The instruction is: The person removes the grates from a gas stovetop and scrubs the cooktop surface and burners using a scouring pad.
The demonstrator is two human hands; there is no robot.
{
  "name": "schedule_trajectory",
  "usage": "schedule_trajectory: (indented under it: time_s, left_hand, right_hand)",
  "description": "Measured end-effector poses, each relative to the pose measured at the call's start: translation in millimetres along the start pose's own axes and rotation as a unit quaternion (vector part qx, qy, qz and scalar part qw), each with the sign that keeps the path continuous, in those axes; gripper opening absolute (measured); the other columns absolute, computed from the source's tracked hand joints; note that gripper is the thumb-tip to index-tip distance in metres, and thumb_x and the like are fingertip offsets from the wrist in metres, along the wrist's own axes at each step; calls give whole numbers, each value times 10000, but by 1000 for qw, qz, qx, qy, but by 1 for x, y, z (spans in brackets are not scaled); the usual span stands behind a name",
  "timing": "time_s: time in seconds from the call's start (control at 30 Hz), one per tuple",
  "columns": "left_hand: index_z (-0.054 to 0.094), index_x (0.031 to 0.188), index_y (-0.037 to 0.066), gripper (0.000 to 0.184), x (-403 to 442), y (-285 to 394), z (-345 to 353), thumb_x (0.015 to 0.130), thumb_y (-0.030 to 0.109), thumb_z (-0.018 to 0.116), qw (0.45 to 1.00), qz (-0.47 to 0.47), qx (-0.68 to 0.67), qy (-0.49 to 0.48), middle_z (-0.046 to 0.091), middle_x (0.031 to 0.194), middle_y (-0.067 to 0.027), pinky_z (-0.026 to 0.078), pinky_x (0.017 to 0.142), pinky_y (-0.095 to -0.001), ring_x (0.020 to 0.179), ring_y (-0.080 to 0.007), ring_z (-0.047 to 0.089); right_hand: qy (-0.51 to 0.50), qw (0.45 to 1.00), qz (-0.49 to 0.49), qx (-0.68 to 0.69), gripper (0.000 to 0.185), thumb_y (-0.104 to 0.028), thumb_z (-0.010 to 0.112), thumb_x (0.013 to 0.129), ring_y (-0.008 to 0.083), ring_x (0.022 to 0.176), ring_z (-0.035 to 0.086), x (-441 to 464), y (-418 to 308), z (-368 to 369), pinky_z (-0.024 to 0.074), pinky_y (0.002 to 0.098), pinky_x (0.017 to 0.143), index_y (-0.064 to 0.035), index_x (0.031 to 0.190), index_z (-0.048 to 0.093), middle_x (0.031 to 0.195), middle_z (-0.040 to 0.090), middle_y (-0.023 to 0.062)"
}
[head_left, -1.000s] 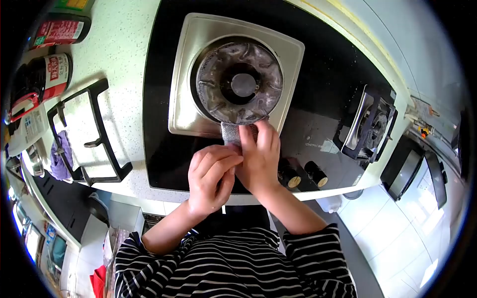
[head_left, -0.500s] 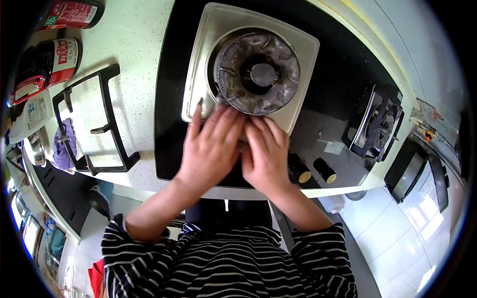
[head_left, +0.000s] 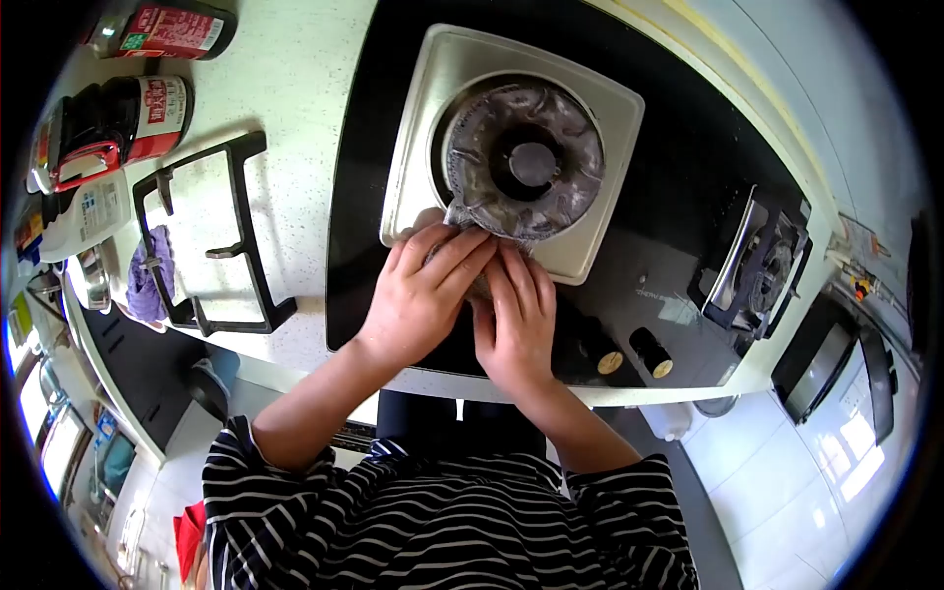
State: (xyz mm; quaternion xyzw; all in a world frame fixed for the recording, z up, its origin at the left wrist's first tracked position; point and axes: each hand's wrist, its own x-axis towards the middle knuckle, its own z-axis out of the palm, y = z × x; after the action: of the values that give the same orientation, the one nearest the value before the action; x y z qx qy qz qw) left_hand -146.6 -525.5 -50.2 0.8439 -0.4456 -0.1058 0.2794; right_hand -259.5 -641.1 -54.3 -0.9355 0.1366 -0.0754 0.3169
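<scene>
A dark, stained burner ring with a round cap at its centre sits over the square metal drip tray of the stove. At the ring's near edge, a crumpled grey cloth shows between and just above my fingers. My left hand is closed on this cloth, its fingers bent at the tray's near edge. Beside it, my right hand pinches the cloth too, thumb inward, fingertips close to the left ones. Most of the cloth is hidden under both hands.
A black pan support lies on the left counter beside a purple cloth. Dark sauce bottles stand at the upper left. Two black knobs and a second burner are on the right.
The fingers of both hands have bent from stretched out to curled at the near edge of the burner ring, and more of the grey cloth shows. The view has shifted slightly.
</scene>
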Motion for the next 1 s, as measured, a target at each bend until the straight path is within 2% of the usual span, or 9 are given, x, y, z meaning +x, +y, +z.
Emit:
schedule_trajectory:
  time_s: [0.07, 0.17, 0.33, 0.43, 0.47, 0.6, 0.77, 0.9, 1.0]
  left_hand:
    - [706, 1178, 85, 426, 2, -20, -10, 763, 57, 614, 999, 36, 8, 17, 642, 1263, -25, 520, 918, -369, 1127, -239, 569]
    - [729, 1083, 34, 355, 11, -39, -36, 742, 69, 636, 992, 88, 53, 74, 683, 1182, -62, 534, 914, -369, 1065, -243, 612]
    - [686, 1141, 24, 371, 43, -52, -49, 780, 58, 607, 997, 44, 49, 26, 636, 1265, -72, 465, 1049, -403, 1253, -259, 554]
    - [687, 1139, 34, 369, 50, -49, -46, 782, 67, 600, 994, 64, 94, 0, 632, 1251, -69, 399, 1103, -459, 1285, -259, 521]
    - [685, 1165, 50, 407, 46, -48, -44, 767, 102, 616, 993, 52, 101, -25, 624, 1253, -63, 323, 1136, -524, 1316, -258, 488]
    - [686, 1192, 76, 461, 23, -19, -30, 739, 152, 653, 995, -8, 77, -56, 607, 1269, -56, 280, 1129, -568, 1345, -264, 456]
    - [627, 1314, 114, 561, 7, 25, 4, 757, 177, 659, 998, -56, 20, -37, 569, 1349, -57, 322, 1063, -519, 1318, -302, 465]
    - [641, 1275, 136, 486, 4, 17, 4, 799, 238, 633, 993, -22, 107, -34, 577, 1323, -19, 333, 1053, -503, 1307, -232, 480]
    - [660, 1251, 135, 434, 7, 10, -10, 821, 178, 627, 991, -54, 125, -17, 610, 1300, -2, 317, 990, -447, 1301, -217, 498]
  right_hand:
    - [-6, 999, -11, 42, 567, 5, 647, 801, 441, 1281, 484, 5, -8, 5, 403, 522, 1061, 43, 1353, 521, 1447, 488, 247]
    - [-22, 998, -35, 49, 629, 3, 640, 806, 452, 1303, 467, 21, -31, 13, 381, 515, 1095, 118, 1396, 451, 1460, 460, 283]
    - [-8, 996, -36, 82, 742, -19, 661, 809, 515, 1288, 448, 47, -41, 21, 366, 543, 1099, 125, 1462, 339, 1466, 414, 322]
    - [-17, 998, -21, 53, 739, -43, 635, 807, 466, 1313, 438, 42, -38, 24, 350, 537, 1118, 89, 1476, 352, 1451, 431, 292]
    - [-24, 998, -7, 53, 723, -41, 633, 814, 461, 1320, 427, 38, -37, 22, 344, 542, 1120, 79, 1472, 359, 1455, 425, 284]
    - [-31, 999, 25, 32, 699, -52, 643, 814, 443, 1357, 411, 17, -32, 15, 321, 543, 1125, 58, 1455, 388, 1485, 421, 262]
    - [-26, 997, 44, -58, 598, -80, 641, 831, 353, 1380, 443, -7, -10, -14, 319, 504, 1108, 25, 1398, 484, 1465, 494, 190]
    - [-23, 999, 33, -33, 593, -71, 648, 793, 374, 1350, 458, -3, -4, -14, 315, 542, 1104, -2, 1362, 498, 1440, 503, 182]
    - [-24, 1000, 0, -2, 612, -54, 662, 759, 398, 1313, 474, 9, -9, 0, 318, 550, 1105, 8, 1346, 499, 1412, 505, 188]
